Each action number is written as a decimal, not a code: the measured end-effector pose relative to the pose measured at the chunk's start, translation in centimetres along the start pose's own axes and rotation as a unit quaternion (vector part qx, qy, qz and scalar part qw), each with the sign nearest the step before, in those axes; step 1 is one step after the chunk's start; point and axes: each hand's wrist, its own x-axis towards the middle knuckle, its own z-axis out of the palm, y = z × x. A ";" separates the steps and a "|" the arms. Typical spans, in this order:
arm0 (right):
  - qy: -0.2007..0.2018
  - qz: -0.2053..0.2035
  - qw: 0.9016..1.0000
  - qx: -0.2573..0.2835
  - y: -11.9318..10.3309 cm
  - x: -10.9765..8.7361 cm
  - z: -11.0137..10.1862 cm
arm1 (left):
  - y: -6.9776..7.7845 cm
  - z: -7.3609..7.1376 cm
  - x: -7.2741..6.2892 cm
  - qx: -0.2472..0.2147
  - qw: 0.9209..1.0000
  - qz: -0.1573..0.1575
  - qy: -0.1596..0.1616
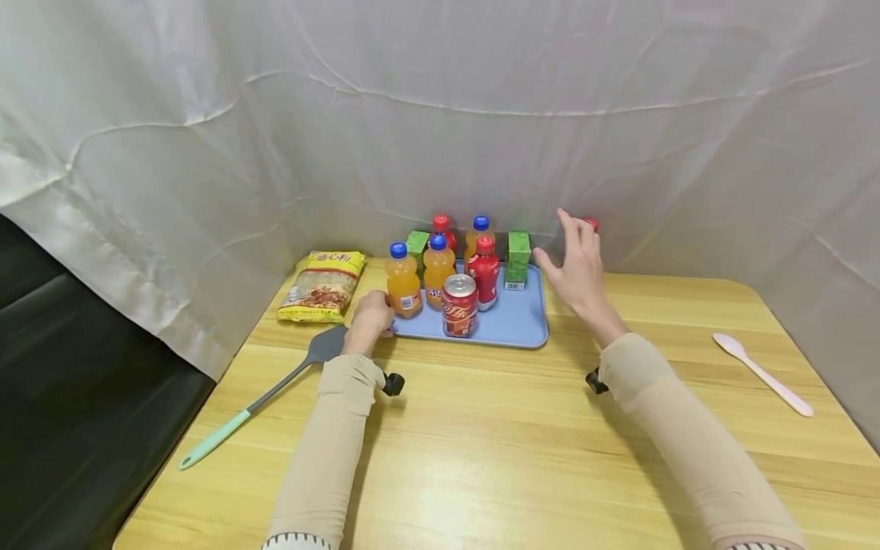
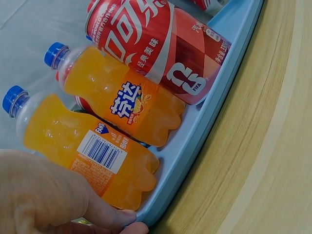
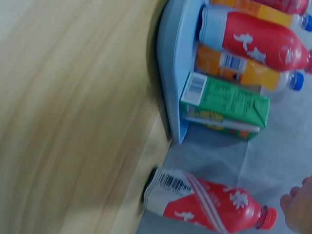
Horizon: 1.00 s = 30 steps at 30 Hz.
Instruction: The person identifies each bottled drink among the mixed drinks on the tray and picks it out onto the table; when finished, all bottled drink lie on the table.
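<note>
A blue tray (image 1: 519, 317) lay toward the far edge of a wooden table (image 1: 467, 428), its long axis running left to right. The left hand (image 1: 371, 315) pinched its near left corner between thumb and fingers. Upright on it stood orange Fanta bottles (image 1: 404, 286), green drink cartons (image 1: 517, 256) and a Coca-Cola can (image 1: 459, 309). Past its right end, a red bottle (image 3: 209, 202) stood upright, cap upward, just beside the right hand (image 1: 577, 267), whose fingers were spread wide.

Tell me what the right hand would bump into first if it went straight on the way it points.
Likely the red bottle outside the tray, just beyond the right hand; depth is unclear, so it might clear the cap and meet the pale curtain instead.
</note>
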 end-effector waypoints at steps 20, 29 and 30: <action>-0.158 0.010 0.987 -0.005 -2.6 -1.2 4.2 | -0.3 0.2 0.4 0.011 1.000 0.012 0.009; -0.178 -0.003 0.984 0.020 -2.6 -1.5 5.1 | -0.3 0.1 0.5 0.009 1.000 0.011 0.004; -0.181 -0.001 0.983 0.022 -2.7 -1.5 5.2 | -0.3 0.2 0.5 0.008 1.000 0.010 0.004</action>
